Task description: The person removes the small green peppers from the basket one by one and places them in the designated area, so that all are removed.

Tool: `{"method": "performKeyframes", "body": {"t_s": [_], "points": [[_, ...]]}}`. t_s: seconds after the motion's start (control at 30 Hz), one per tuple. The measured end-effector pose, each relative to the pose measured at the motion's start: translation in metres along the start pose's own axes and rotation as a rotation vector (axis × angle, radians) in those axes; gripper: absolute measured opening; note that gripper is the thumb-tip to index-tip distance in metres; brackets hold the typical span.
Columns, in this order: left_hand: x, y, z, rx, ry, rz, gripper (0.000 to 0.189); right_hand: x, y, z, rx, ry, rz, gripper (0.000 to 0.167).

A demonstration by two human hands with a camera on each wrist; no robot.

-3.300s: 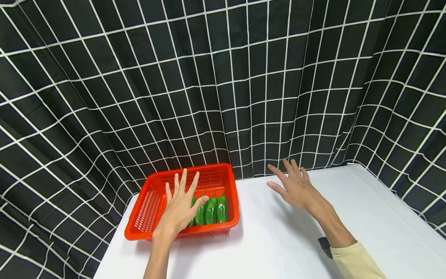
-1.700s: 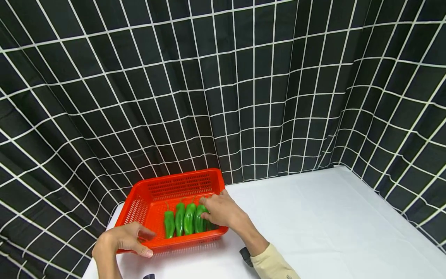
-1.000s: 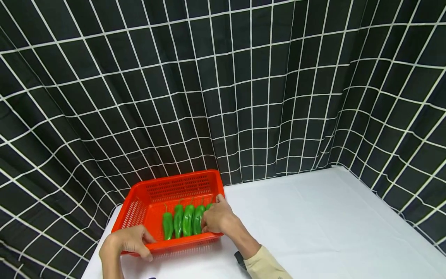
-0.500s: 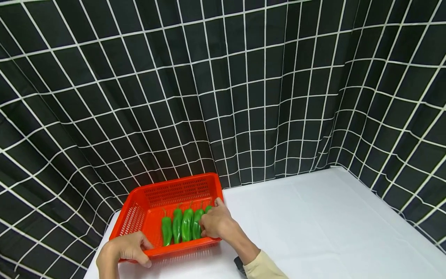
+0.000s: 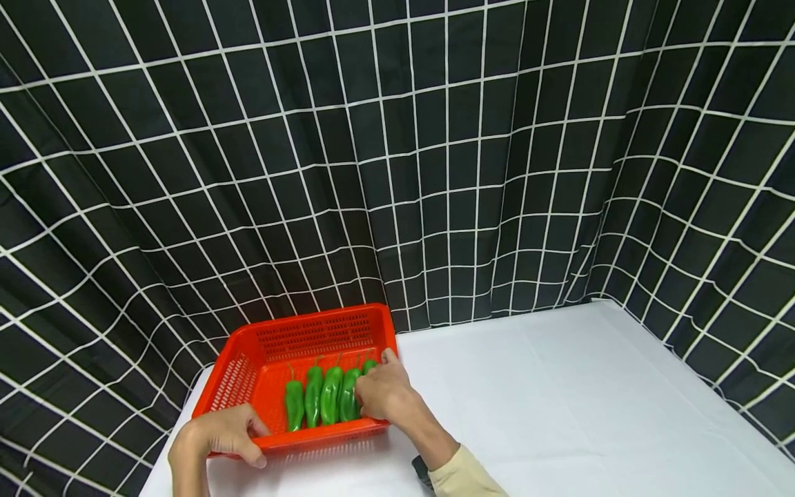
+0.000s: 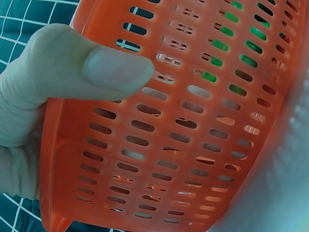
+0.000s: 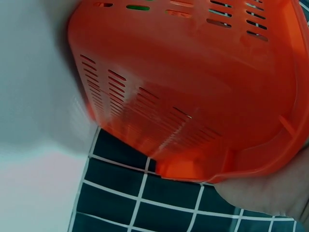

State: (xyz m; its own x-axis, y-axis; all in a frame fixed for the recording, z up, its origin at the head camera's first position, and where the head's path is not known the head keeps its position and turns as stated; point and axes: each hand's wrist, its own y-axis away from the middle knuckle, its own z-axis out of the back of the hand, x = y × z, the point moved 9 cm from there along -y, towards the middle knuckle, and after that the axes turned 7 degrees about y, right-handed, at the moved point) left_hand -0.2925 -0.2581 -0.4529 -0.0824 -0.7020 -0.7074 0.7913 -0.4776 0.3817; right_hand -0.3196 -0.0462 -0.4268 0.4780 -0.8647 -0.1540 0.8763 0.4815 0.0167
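Five peppers (image 5: pixel 332 394) visible, side by side in basket (image 5: pixel 310 437), left part of table (image 5: pixel 528 407). Left hand (image 5: pixel 222 433) grips near-left rim; right hand (image 5: pixel 385 392) grips near-right corner. Best kept level, both grips even, lest peppers roll.

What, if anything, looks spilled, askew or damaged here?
Nothing stands out: the green peppers lie side by side inside the red basket, none visible on the white table, and no damage shows. The right hand partly hides the rightmost pepper.
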Motion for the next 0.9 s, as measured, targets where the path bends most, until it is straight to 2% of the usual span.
{"method": "performKeyframes", "body": {"t_s": [0.1,0.27,0.37,0.47,0.7,0.9], "points": [[-0.001,0.000,0.000,-0.008,-0.016,-0.007,0.022,-0.001,0.000,-0.001,0.001,0.000,-0.006,0.021],[0.001,0.001,0.001,-0.012,-0.013,0.019,0.023,0.000,-0.002,-0.001,-0.005,0.004,-0.007,0.025],[-0.001,0.000,0.001,0.000,-0.002,0.005,0.023,-0.002,-0.003,0.000,-0.012,0.003,-0.009,0.025],[-0.003,-0.001,0.001,0.015,0.012,-0.013,0.024,-0.003,-0.003,0.002,-0.033,-0.021,-0.006,0.026],[0.000,0.000,0.003,0.010,-0.004,0.006,0.019,-0.003,-0.003,0.008,-0.089,-0.081,0.036,0.033],[-0.001,-0.002,0.003,0.006,-0.018,0.010,0.024,-0.007,-0.001,0.013,-0.150,-0.128,0.044,0.028]]}}
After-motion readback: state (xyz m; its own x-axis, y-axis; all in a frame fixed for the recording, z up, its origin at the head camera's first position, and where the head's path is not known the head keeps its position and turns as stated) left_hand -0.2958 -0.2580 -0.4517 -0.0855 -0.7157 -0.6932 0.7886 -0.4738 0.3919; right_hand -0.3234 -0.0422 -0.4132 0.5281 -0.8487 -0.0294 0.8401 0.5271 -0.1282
